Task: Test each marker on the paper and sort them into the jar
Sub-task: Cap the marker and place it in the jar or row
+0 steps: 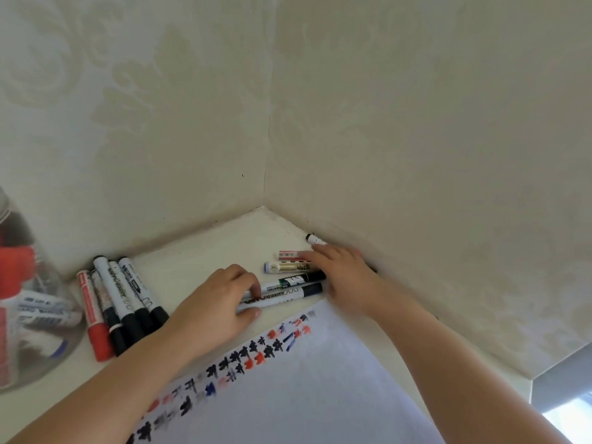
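My left hand (221, 302) curls around the near ends of two white markers with dark caps (288, 291) that lie side by side on the white table. My right hand (344, 274) lies flat over the far ends of a small group of markers (290, 266) by the right wall, fingers straight. One more marker (315, 240) pokes out beyond its fingertips. The paper (307, 395) lies in front, its left edge lined with red, black and blue test marks. A glass jar (28, 299) with several markers inside stands at the far left.
A row of several red and black markers (118, 302) lies between the jar and my left hand. Two patterned walls meet in a corner (264, 205) behind the table. The table's right edge (531, 382) drops off at the lower right.
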`<state>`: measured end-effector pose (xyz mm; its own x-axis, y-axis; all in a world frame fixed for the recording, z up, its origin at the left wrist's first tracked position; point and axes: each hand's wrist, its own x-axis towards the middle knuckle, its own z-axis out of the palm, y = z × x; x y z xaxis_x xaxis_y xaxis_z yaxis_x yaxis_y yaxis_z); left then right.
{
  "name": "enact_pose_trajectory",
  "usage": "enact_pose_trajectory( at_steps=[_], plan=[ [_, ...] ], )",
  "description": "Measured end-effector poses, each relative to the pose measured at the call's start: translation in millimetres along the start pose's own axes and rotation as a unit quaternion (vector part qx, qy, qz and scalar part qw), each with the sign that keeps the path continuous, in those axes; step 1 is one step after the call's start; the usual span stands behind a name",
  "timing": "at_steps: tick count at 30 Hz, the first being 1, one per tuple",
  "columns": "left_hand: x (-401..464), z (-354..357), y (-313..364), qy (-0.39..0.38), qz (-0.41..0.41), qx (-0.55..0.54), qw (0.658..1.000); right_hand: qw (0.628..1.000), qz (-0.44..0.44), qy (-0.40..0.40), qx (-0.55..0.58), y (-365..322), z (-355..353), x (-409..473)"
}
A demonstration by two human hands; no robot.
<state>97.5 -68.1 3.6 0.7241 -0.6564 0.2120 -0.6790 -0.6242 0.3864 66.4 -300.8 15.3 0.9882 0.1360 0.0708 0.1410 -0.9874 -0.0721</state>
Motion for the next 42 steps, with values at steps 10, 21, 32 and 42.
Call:
enact_pose_trajectory(
  at_steps=[10, 21, 32, 42],
  plan=[
    [0, 3, -2, 0.008, 0.009, -0.033, 0.999, 0.992, -0.034, 0.010, 0.123, -3, 3, 0],
    [-36, -4, 26, 0.007, 0.002, 0.070, 0.998, 0.990, -0.113, 0.040, 0.074, -35, -15, -18],
    [-50, -6, 26, -0.175, 0.004, 0.041, 0.984, 0.974, 0.010, 0.056, 0.218, -38, -9, -33],
    [-44, -11, 35, -0.127, -0.011, -0.037, 0.991, 0.789, 0.094, 0.052, 0.605, -61, -8, -57]
  ],
)
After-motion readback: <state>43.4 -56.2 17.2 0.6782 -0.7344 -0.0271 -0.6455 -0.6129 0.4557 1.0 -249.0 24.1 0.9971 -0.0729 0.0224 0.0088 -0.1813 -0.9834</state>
